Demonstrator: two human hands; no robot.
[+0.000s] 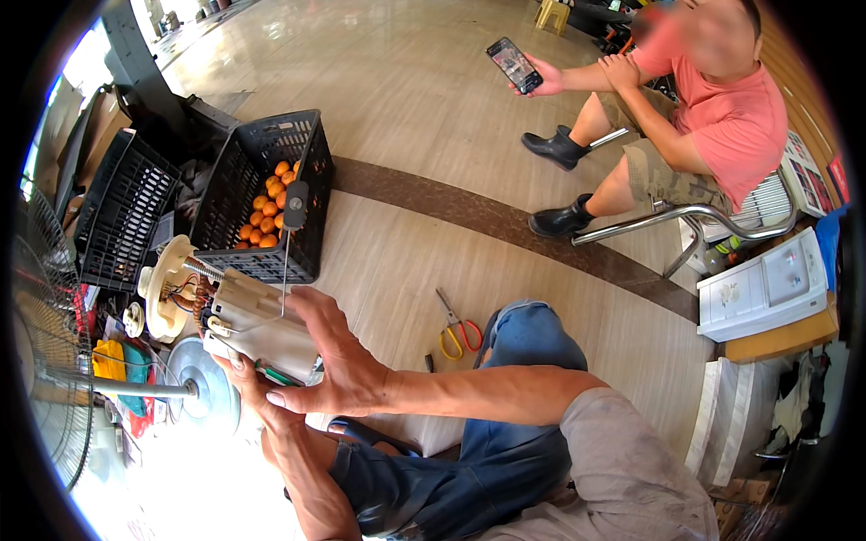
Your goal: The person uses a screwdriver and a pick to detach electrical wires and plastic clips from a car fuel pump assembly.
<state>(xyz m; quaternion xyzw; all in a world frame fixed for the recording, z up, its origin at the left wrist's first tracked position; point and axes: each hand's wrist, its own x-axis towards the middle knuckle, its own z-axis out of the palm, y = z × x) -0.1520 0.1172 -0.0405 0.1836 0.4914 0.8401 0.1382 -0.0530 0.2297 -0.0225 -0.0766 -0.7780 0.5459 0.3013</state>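
Note:
Both hands hold a cream plastic fuel pump module (257, 311). Its round flange (168, 287) points left, with a spring rod and coloured wires between flange and body. A thin wire arm rises from the body to a dark float (295, 206). My right hand (343, 361) is curled around the body's right end. Under the body's lower edge, my left hand (262, 392) grips with its fingers bent, partly hidden. A slim green piece (275, 372) shows between the hands; its kind is unclear.
Scissors with red and yellow handles (457, 329) lie on the floor beside a small black piece (429, 362). A black crate (307, 243) holds oranges. At left stands a fan (68, 388). A seated person (722, 117) holds a phone (514, 65). White drawers (767, 288) stand right.

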